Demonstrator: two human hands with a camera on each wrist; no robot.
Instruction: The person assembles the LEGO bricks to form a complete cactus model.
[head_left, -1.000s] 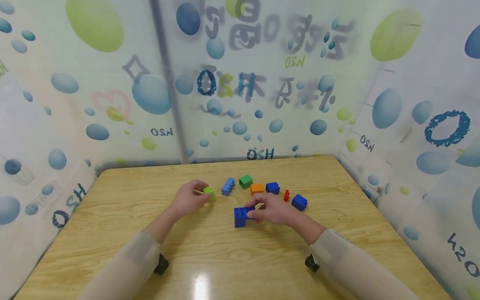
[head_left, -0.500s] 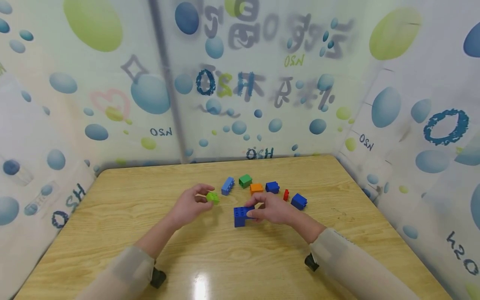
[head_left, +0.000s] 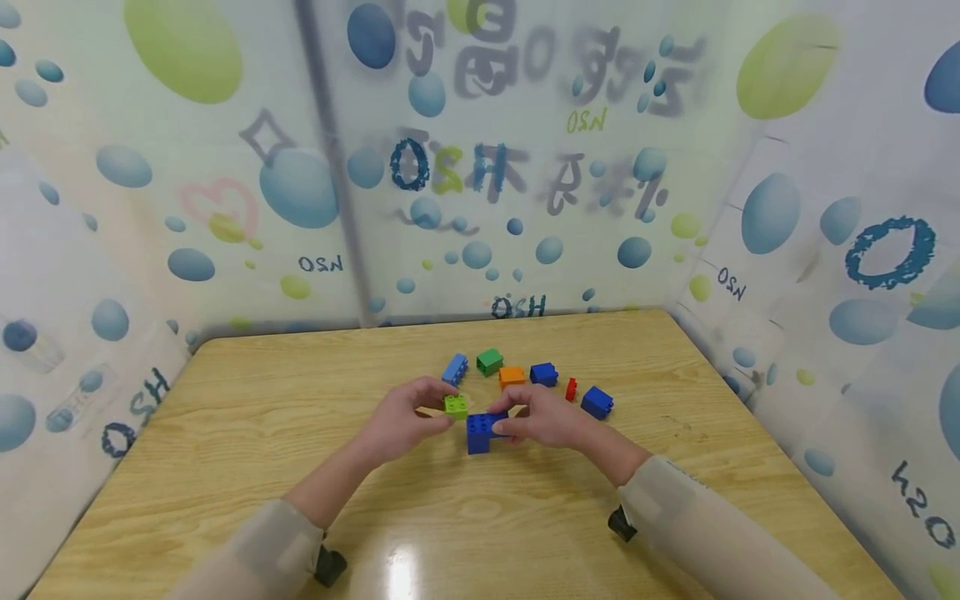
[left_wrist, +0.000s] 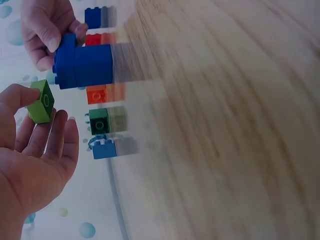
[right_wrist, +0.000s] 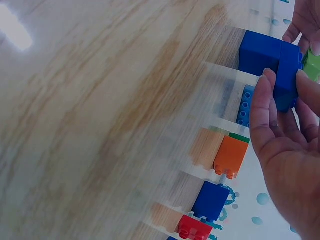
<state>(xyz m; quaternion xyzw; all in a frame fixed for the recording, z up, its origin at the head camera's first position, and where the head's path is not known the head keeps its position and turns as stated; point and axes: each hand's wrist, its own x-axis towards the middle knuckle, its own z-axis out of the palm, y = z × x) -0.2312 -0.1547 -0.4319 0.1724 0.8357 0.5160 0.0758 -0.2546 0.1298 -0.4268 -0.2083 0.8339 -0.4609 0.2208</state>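
Note:
My left hand [head_left: 408, 418] pinches a small lime-green toy brick [head_left: 456, 407] between thumb and fingers, studs up. In the left wrist view the hollow underside of the lime-green brick [left_wrist: 46, 101] shows, raised above the table. My right hand [head_left: 546, 418] grips the right end of a blue brick assembly [head_left: 478, 435]: a flat blue piece laid across a taller blue block, overhanging it on the right. The assembly stands on the table with its studs upward. The lime-green brick is just left of and slightly behind its studded top.
Behind the hands lie a light-blue brick [head_left: 454, 369], a green brick [head_left: 490, 362], an orange brick [head_left: 512, 377], a blue brick [head_left: 543, 374], a small red brick [head_left: 572, 389] and another blue brick [head_left: 597, 402]. The wooden table [head_left: 450, 525] meets a patterned curtain [head_left: 480, 250] at the back.
My left hand has carried the lime-green brick rightward, close to the blue assembly, and its studs now face up. The right hand has kept its grip in the same place.

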